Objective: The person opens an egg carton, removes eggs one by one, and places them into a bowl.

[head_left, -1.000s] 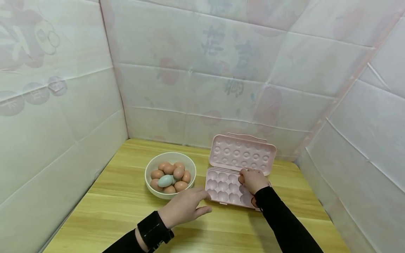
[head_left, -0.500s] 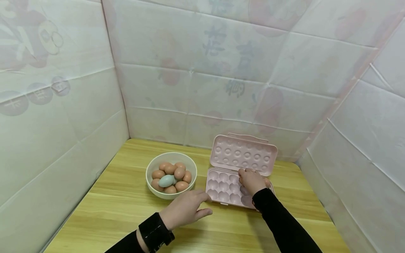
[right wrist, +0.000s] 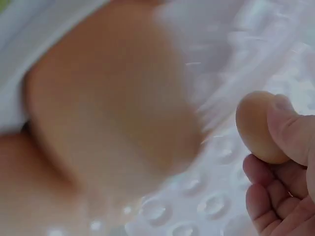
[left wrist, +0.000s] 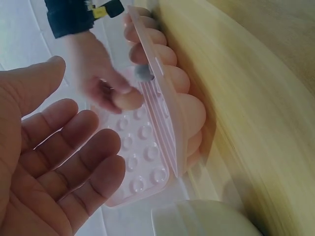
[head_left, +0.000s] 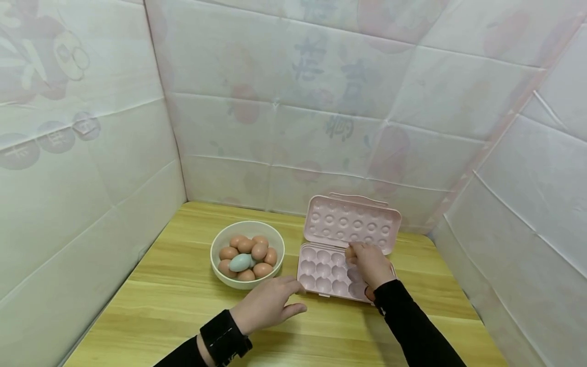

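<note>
My right hand (head_left: 373,266) pinches a brown egg (left wrist: 128,99) between thumb and fingers, over the back of the pink egg box (head_left: 322,292). In the right wrist view that egg (right wrist: 258,125) shows between the fingertips, with another brown egg (right wrist: 113,98) large and blurred up close. The left wrist view shows a grey-blue egg (left wrist: 143,73) and a brown egg (left wrist: 137,53) seated in the box, partly hidden. Several cups at the box's left have no egg. My left hand (head_left: 268,303), fingers relaxed and holding nothing, hovers between the bowl and the box's near left corner.
A cream bowl (head_left: 217,275) of several brown eggs and a pale blue egg (head_left: 240,262) stands left of the box. The box's dimpled lid (head_left: 350,224) is raised behind it. Printed white sheets (head_left: 284,132) wall in the wooden table (head_left: 169,265).
My right hand dipped toward the box's back row half a second ago; now it is drawn slightly right, with the egg visible in its fingers again. The left hand stays almost still.
</note>
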`<state>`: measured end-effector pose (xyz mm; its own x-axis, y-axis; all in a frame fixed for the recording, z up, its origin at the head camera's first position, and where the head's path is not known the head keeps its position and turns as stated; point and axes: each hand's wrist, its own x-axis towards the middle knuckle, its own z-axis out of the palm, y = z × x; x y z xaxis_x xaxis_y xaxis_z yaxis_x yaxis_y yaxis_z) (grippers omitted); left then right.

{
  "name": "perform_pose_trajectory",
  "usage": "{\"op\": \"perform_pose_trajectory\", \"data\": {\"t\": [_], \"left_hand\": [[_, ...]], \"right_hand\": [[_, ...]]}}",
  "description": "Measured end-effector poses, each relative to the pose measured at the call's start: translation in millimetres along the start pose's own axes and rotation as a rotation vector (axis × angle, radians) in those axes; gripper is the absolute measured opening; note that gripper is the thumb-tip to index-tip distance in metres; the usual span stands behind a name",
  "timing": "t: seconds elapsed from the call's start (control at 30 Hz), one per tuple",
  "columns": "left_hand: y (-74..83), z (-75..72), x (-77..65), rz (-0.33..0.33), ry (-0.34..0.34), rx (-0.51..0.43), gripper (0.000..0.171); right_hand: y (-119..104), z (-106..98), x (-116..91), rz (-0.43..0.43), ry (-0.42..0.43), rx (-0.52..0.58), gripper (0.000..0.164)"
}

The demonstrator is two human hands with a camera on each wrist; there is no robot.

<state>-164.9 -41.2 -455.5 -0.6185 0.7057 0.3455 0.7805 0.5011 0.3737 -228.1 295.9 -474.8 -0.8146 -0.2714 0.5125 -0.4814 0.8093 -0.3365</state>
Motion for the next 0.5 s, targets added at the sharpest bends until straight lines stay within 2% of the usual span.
{"op": "perform_pose_trajectory", "data": {"t": [0.1,0.13,0.2,0.33,0.43,0.5], "left_hand": [[0.6,-0.1,0.1,-0.003,0.029,-0.016,0.026],[0.8,-0.1,0.2,-0.001,0.048,-0.019,0.029],[1.7,-0.7,1.0,0.015,0.109,-0.019,0.039],[4.1,-2.6,5.0,0.102,0.285,0.013,0.063],[7.4,-4.2,8.1,0.182,0.388,0.036,0.072],[10.3,-4.7,9.6,0.226,0.421,0.047,0.073]], "right_hand": [[-27,-14,1,0.164,-0.12,-0.092,0.032],[-35,-17,-1,0.202,-0.148,-0.03,0.038],[-51,-21,-7,0.271,-0.205,0.232,0.049],[-77,-21,-20,0.326,-0.291,0.775,0.05],[-93,-17,-28,0.317,-0.353,1.019,0.048],[-100,-13,-33,0.299,-0.391,1.145,0.044]]}}
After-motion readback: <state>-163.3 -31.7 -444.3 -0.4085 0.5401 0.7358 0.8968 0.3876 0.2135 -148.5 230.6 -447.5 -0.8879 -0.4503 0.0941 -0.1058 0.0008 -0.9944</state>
